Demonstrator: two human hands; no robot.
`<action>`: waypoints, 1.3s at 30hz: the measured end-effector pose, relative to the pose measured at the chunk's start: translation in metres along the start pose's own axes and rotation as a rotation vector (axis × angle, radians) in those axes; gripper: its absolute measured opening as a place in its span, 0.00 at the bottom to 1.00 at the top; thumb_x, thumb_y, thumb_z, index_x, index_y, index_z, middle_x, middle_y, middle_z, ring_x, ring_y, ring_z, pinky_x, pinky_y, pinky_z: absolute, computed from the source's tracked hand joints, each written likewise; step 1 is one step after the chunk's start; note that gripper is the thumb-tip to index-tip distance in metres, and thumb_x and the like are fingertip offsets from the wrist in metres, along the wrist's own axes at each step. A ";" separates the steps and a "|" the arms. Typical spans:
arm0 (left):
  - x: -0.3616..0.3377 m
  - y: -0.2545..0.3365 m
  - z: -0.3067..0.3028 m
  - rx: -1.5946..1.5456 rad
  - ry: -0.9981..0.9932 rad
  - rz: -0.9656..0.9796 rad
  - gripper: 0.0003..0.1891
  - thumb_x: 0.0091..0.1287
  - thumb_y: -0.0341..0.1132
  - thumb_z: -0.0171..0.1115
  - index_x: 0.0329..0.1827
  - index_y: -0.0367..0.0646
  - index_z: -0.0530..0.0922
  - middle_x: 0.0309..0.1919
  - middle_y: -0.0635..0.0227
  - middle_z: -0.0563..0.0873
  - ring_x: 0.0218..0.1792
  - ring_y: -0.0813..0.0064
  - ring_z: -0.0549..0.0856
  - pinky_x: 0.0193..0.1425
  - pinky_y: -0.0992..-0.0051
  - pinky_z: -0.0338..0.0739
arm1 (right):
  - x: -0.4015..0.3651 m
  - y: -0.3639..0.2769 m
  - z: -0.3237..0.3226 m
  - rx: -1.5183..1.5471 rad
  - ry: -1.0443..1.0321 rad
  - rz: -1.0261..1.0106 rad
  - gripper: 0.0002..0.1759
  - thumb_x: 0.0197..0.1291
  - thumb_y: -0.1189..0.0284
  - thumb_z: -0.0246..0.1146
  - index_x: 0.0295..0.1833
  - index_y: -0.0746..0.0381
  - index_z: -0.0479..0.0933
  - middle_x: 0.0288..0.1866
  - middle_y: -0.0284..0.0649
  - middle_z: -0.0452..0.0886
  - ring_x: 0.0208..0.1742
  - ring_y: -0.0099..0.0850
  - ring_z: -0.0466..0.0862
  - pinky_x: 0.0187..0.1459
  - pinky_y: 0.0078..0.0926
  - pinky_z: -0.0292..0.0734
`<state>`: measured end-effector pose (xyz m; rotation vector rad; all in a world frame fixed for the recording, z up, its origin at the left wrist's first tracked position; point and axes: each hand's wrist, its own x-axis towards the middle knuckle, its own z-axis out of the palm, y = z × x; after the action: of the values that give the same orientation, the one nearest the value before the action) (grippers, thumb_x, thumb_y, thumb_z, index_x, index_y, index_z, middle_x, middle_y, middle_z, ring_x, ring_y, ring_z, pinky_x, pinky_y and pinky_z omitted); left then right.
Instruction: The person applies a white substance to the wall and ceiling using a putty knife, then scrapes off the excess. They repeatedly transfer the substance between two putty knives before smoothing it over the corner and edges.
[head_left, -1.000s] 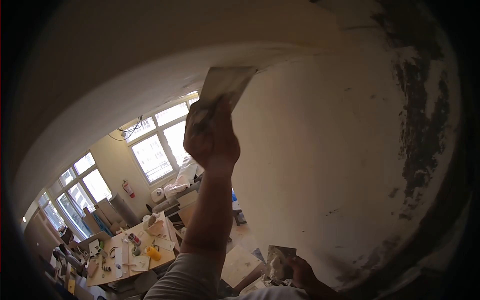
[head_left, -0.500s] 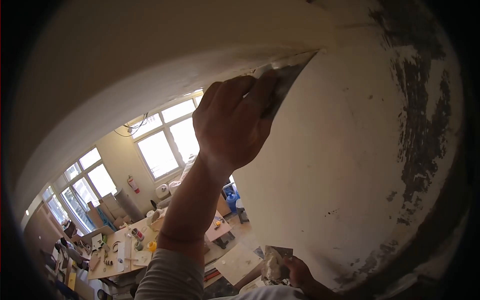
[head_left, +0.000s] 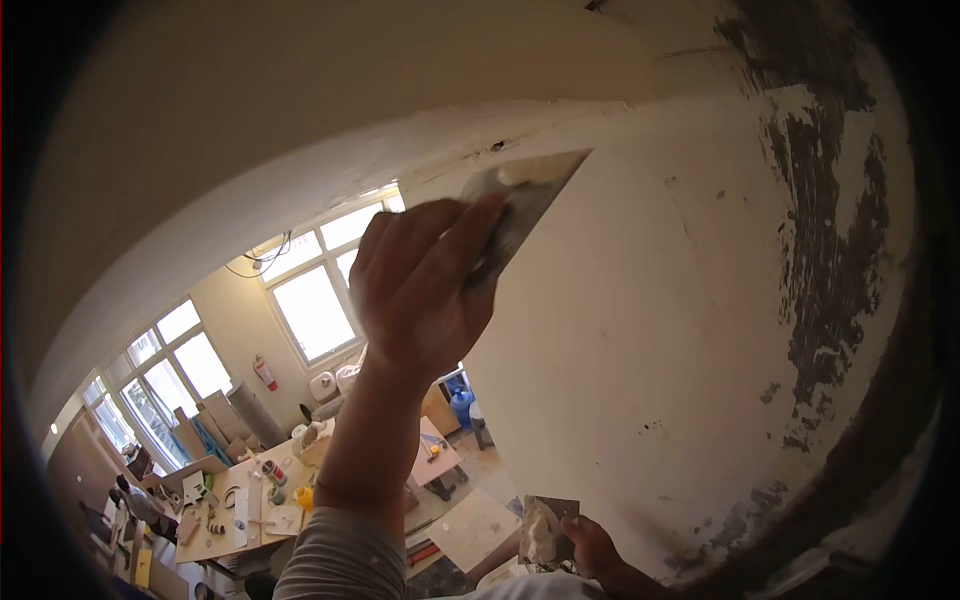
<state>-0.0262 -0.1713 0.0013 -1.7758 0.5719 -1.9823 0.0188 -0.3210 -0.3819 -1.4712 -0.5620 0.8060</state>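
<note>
My left hand (head_left: 420,285) is raised in front of the wall, its fingers wrapped around a wide steel putty knife (head_left: 535,200). Pale putty lies on the blade, whose far corner points up to the right; the handle is hidden in my fist. Just above the blade runs the corner where the wall (head_left: 620,300) meets the overhead surface (head_left: 350,80). Low in the view, my right hand (head_left: 598,552) grips a second flat metal scraper (head_left: 566,515) by its edge, thumb on top. A thick lump of whitish putty (head_left: 539,532) covers its left part.
Dark rough patches (head_left: 835,250) mark the wall at the right. Far below at the left stands a worktable (head_left: 215,540) with tools, tape and bottles. Behind it are windows (head_left: 315,310) and a fire extinguisher (head_left: 265,372). A person (head_left: 140,505) is at the far left.
My left hand and its putty knife have moved down and left, away from the corner line, uncovering a small dark spot there. My right hand still holds the putty-laden scraper low down.
</note>
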 end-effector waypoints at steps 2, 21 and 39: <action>0.008 -0.006 0.015 -0.008 -0.003 0.044 0.11 0.55 0.21 0.69 0.41 0.38 0.87 0.32 0.63 0.87 0.30 0.69 0.83 0.35 0.73 0.77 | 0.008 0.013 -0.002 -0.100 0.006 -0.047 0.25 0.72 0.56 0.51 0.53 0.69 0.75 0.43 0.48 0.83 0.43 0.37 0.82 0.48 0.34 0.74; 0.017 0.005 0.050 -0.028 0.053 0.095 0.12 0.52 0.20 0.69 0.41 0.38 0.86 0.32 0.63 0.87 0.30 0.69 0.83 0.34 0.72 0.78 | 0.007 0.012 -0.010 0.060 -0.035 -0.079 0.22 0.71 0.60 0.51 0.56 0.67 0.75 0.48 0.48 0.82 0.50 0.39 0.81 0.54 0.34 0.74; 0.008 -0.015 -0.068 0.211 0.365 -0.141 0.07 0.55 0.17 0.69 0.36 0.33 0.84 0.36 0.57 0.88 0.36 0.67 0.87 0.40 0.73 0.82 | 0.012 0.049 -0.024 -0.817 -0.076 -0.642 0.32 0.38 0.75 0.68 0.55 0.66 0.72 0.45 0.55 0.78 0.47 0.55 0.79 0.47 0.46 0.77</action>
<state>-0.0955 -0.1618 0.0088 -1.3710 0.3352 -2.3880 0.0386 -0.3313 -0.4334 -1.8166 -1.4460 0.0980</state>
